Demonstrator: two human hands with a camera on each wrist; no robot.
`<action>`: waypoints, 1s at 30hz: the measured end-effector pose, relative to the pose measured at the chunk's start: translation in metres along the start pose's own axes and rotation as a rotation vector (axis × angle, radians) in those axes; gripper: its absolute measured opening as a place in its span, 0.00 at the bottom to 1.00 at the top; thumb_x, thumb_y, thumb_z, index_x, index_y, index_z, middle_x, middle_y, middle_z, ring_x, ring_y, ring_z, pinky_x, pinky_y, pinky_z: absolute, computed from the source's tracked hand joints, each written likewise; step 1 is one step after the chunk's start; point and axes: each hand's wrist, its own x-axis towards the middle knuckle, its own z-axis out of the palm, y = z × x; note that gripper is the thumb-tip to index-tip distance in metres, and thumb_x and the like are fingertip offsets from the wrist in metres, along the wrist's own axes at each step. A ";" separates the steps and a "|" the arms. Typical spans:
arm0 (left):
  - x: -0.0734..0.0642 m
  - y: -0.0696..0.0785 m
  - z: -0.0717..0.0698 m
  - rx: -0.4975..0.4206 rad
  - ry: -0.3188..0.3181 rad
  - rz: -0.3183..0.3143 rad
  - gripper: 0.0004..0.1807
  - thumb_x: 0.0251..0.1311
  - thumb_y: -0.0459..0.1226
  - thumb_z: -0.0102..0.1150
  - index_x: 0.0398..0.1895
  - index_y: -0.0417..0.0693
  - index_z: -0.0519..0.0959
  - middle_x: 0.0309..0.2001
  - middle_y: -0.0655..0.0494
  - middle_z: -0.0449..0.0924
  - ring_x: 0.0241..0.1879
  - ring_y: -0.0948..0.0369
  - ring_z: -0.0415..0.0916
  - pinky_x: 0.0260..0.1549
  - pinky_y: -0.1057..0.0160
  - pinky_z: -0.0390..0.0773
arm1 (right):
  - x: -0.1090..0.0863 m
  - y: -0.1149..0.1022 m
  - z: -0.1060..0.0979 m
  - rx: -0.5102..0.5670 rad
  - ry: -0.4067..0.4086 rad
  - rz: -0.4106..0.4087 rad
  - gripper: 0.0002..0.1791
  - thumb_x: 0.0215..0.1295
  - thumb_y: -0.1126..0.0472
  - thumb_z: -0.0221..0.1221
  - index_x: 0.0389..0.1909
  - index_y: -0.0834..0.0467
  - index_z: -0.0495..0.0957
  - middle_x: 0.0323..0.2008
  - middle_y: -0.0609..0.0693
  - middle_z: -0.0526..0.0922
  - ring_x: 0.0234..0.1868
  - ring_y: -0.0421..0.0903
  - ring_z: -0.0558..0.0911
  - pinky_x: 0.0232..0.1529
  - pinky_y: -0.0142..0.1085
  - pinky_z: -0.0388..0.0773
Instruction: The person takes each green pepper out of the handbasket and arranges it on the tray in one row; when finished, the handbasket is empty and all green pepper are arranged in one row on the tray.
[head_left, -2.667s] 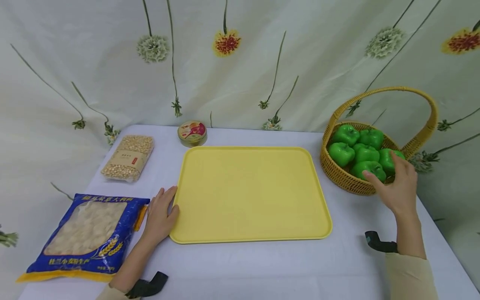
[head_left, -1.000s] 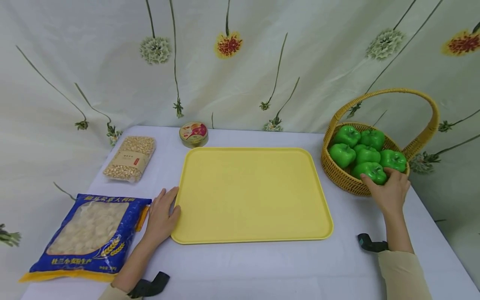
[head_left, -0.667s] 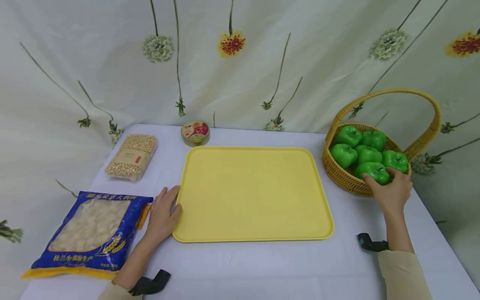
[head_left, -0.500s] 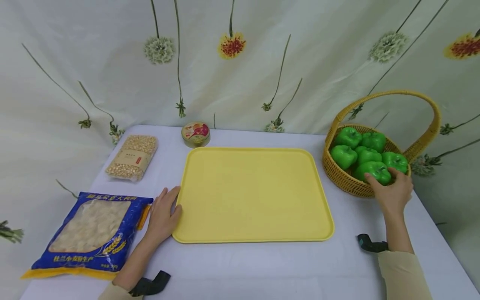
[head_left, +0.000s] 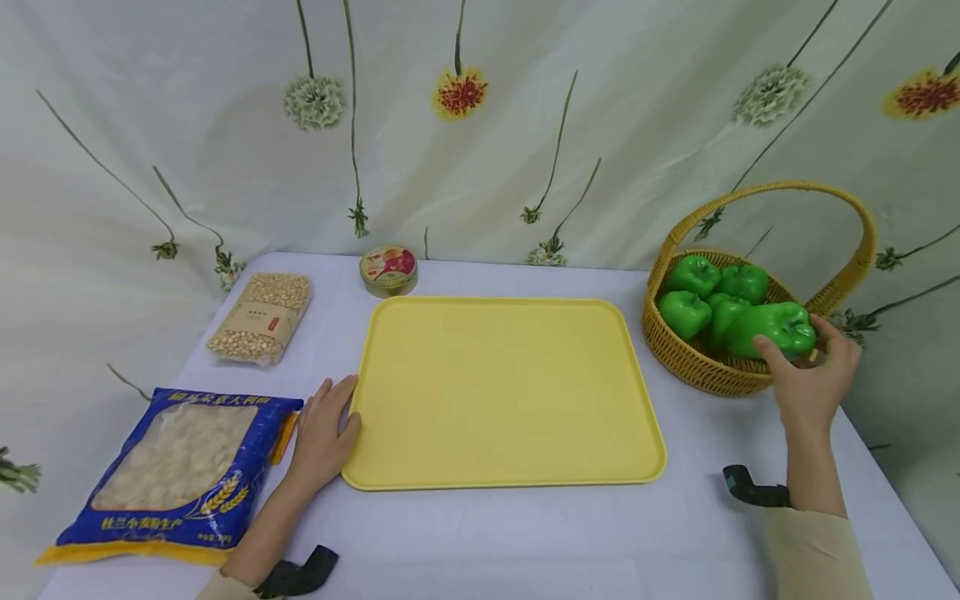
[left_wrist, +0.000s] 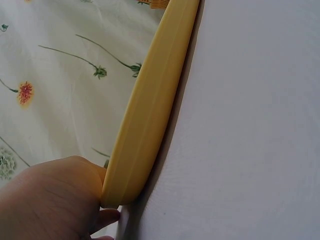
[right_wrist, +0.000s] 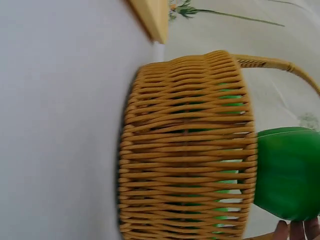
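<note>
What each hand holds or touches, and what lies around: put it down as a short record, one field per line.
Left hand: the left hand rests against the tray's left edge
Right hand: the right hand holds a green pepper at the basket's rim
Tray: yellow tray, flat on the table, nothing on it
Basket: wicker basket with more green peppers inside, right of the tray
Left side: blue bag nearer, packet of grains farther
Behind tray: round tin

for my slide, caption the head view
Right hand grips a green pepper at a basket; left hand touches a yellow tray.
</note>
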 end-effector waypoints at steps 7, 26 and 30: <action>-0.001 -0.001 0.000 0.000 -0.006 -0.005 0.29 0.63 0.28 0.48 0.69 0.30 0.62 0.68 0.31 0.64 0.72 0.33 0.47 0.68 0.31 0.42 | -0.011 -0.019 -0.004 -0.061 -0.045 -0.033 0.36 0.56 0.64 0.67 0.68 0.50 0.68 0.52 0.30 0.58 0.56 0.28 0.63 0.63 0.30 0.71; -0.003 -0.007 0.003 -0.022 0.060 0.032 0.29 0.60 0.26 0.51 0.67 0.31 0.66 0.66 0.32 0.67 0.71 0.32 0.51 0.67 0.30 0.45 | -0.057 -0.065 0.016 -0.034 -0.354 -0.311 0.38 0.50 0.75 0.68 0.66 0.60 0.70 0.51 0.30 0.64 0.52 0.29 0.67 0.47 0.13 0.69; -0.002 -0.008 0.002 -0.020 0.057 0.034 0.29 0.61 0.27 0.51 0.67 0.32 0.66 0.67 0.33 0.67 0.71 0.33 0.51 0.67 0.30 0.45 | -0.062 -0.076 0.041 -0.013 -0.490 -0.366 0.38 0.52 0.71 0.68 0.67 0.60 0.68 0.52 0.31 0.63 0.53 0.30 0.67 0.47 0.14 0.69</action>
